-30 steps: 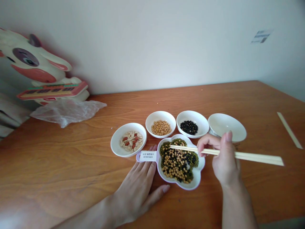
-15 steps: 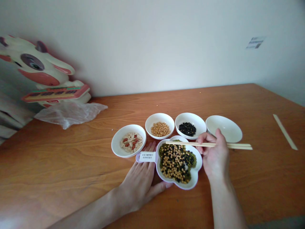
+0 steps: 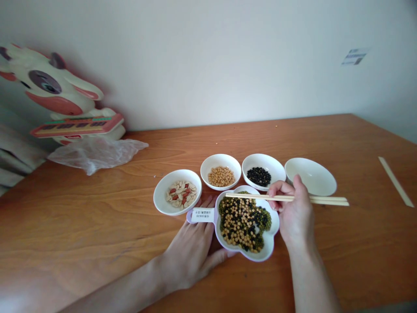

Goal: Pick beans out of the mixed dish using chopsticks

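My right hand (image 3: 296, 213) pinches a pair of chopsticks (image 3: 327, 200), held almost level. Their tips hang over the upper left part of a lilac-rimmed, cloud-shaped dish (image 3: 269, 243); I cannot tell whether they touch any beans. Mixed in the dish are yellow soybeans (image 3: 241, 221), black beans and green mung beans. My left hand (image 3: 190, 256) lies flat on the table with its fingers stretched out, partly hidden beneath the dish's labelled handle (image 3: 203, 214). The left thumb rests against the dish's lower edge.
Behind the dish stand white bowls holding peanuts (image 3: 181, 194), soybeans (image 3: 221, 177) and black beans (image 3: 259, 176), plus another white bowl (image 3: 312, 176) behind my right hand. A cow-shaped toy keyboard (image 3: 78, 124), a plastic bag (image 3: 97, 154) and a pale flat strip (image 3: 395, 180) lie farther out.
The view has shifted slightly, so the bowls and dish appear a little farther right. Both hands keep nearly the same pose, and the chopsticks stay over the dish.
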A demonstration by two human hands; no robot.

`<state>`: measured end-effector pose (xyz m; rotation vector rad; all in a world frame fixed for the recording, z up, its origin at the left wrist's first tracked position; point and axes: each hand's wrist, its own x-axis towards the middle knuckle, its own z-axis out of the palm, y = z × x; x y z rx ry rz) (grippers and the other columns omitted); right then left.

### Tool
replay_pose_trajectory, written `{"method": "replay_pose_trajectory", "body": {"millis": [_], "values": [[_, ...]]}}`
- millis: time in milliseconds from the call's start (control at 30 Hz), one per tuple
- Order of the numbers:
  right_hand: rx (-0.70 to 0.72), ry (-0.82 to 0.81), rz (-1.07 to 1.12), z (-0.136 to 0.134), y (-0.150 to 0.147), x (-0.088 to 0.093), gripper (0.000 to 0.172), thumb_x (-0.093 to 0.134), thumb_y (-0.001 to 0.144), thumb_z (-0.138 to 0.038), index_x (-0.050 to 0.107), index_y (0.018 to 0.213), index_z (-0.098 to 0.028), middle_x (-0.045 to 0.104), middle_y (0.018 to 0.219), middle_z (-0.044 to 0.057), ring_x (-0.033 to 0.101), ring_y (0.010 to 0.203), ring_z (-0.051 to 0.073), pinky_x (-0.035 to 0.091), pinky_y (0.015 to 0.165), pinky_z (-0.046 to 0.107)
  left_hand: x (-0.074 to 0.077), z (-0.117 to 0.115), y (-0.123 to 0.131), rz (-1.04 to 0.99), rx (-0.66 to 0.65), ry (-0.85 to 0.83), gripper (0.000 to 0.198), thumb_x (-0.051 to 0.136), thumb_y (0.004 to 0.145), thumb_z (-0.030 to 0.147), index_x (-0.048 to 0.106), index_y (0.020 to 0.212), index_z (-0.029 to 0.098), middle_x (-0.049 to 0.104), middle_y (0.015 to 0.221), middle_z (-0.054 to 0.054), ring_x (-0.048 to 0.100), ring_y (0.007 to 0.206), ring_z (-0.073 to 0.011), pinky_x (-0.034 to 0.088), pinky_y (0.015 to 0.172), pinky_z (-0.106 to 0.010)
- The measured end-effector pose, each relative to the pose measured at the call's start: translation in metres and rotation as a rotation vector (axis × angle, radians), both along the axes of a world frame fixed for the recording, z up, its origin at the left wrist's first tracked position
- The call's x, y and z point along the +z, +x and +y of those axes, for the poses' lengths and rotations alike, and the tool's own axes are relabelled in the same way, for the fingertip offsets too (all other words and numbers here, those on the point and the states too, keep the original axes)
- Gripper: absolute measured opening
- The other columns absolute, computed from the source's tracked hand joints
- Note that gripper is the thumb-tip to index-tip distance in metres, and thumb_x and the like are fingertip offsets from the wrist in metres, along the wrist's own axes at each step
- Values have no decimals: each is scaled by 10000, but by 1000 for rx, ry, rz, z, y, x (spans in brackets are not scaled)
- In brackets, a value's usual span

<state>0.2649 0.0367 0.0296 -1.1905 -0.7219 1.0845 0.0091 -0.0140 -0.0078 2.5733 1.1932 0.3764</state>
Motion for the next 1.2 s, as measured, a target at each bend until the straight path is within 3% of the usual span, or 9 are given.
{"method": "replay_pose_trajectory", "body": {"millis": [367, 500, 733, 1200], "values": [[31, 72, -82, 0, 2, 2, 719, 482, 930, -796, 620, 533, -213, 480, 441, 17, 399, 437, 121, 293, 461, 285, 10, -3, 0, -18, -17, -89, 437, 546, 1106, 538, 608, 1350, 181, 701, 1349, -170, 694, 1226, -361, 607, 1052, -570], [103, 130, -271, -11, 11, 5, 826, 336, 968, -865, 671, 573, -222, 518, 463, 31, 446, 456, 141, 317, 462, 301, 10, -2, 0, -22, -4, -99, 388, 562, 1101, 530, 641, 1273, 191, 721, 1303, -154, 708, 1191, -349, 600, 1070, -565], [147, 206, -597, -30, 31, 1, 911, 159, 1028, -827, 692, 591, -231, 563, 521, 47, 519, 529, 171, 357, 523, 344, 11, -3, -2, -27, -24, -76, 388, 600, 1088, 489, 613, 1339, 193, 709, 1340, -148, 699, 1215, -346, 595, 1077, -549], [139, 246, -635, -25, 20, -5, 892, 154, 1026, -828, 683, 614, -240, 563, 526, 44, 504, 517, 180, 329, 503, 349, 17, -3, -3, -20, -45, -85, 360, 605, 1070, 457, 617, 1314, 193, 702, 1329, -149, 694, 1191, -346, 591, 1070, -546]]}}
